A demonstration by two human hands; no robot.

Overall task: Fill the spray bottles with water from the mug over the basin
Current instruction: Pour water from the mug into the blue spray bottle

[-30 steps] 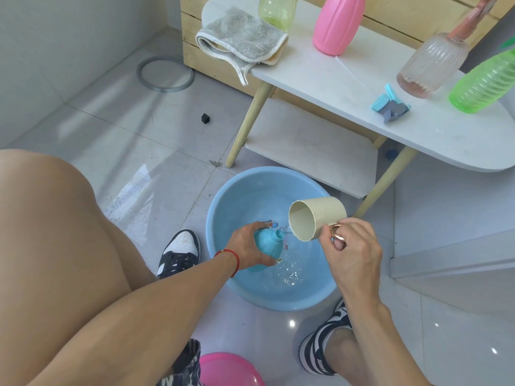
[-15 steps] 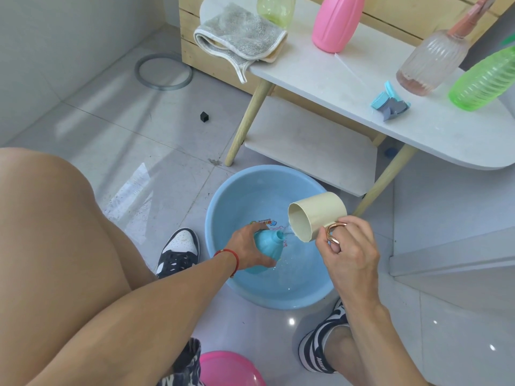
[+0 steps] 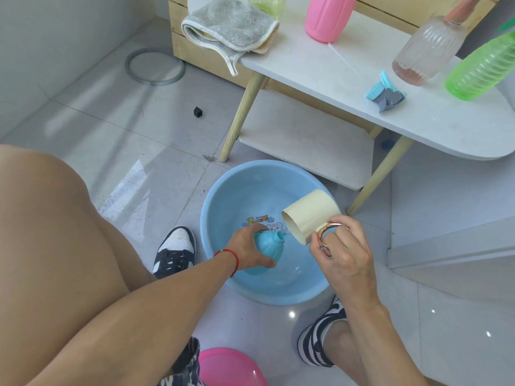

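Note:
A light blue basin (image 3: 223, 190) sits on the tiled floor between my feet, with a little water in it. My left hand (image 3: 248, 249) grips an uncapped blue spray bottle (image 3: 267, 245) over the basin, its neck tilted to the right. My right hand (image 3: 342, 252) holds a cream mug (image 3: 309, 215) by its copper handle. The mug is tipped steeply, its rim just right of the bottle's mouth. On the white table stand a pink bottle (image 3: 327, 16), a clear ribbed bottle (image 3: 426, 51), a green bottle (image 3: 485, 69) and a yellow-green bottle (image 3: 266, 4).
A blue and grey spray head (image 3: 386, 93) lies on the table (image 3: 334, 79). A grey towel (image 3: 228, 26) hangs over its left end. A pink basin (image 3: 231, 369) is at the bottom edge. A grey ring (image 3: 154, 65) and a small black cube (image 3: 197, 112) lie on the floor.
The mug has tipped further over towards the bottle's mouth. My left hand and the bottle have stayed almost in place over the basin.

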